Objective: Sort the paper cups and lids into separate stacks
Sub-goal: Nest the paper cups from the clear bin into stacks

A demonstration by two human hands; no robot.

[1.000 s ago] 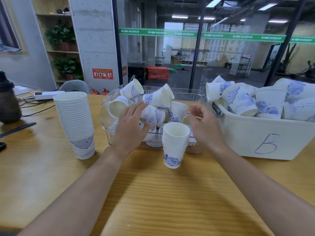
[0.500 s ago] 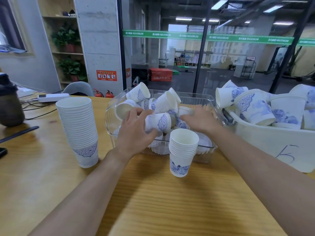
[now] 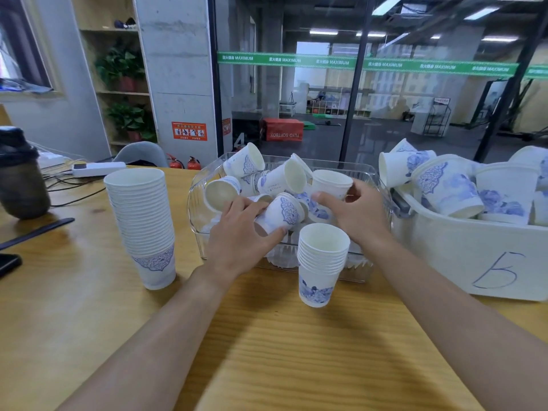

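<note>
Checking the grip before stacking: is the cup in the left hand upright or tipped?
Tipped. The cup lies sideways in the left hand, rim toward the right.

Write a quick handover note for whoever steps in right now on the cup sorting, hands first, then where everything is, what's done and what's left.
Left hand: grips a patterned cup lying on its side over the clear bin.
Right hand: in the same bin, fingers curled on a small nested cup stack.
Done: tall cup stack on the table's left; short cup stack in front of the clear bin.
Left: loose cups in the clear bin, white fluted pieces at its bottom, perhaps the lids, and more cups piled in the white bin marked with a handwritten letter.
</note>
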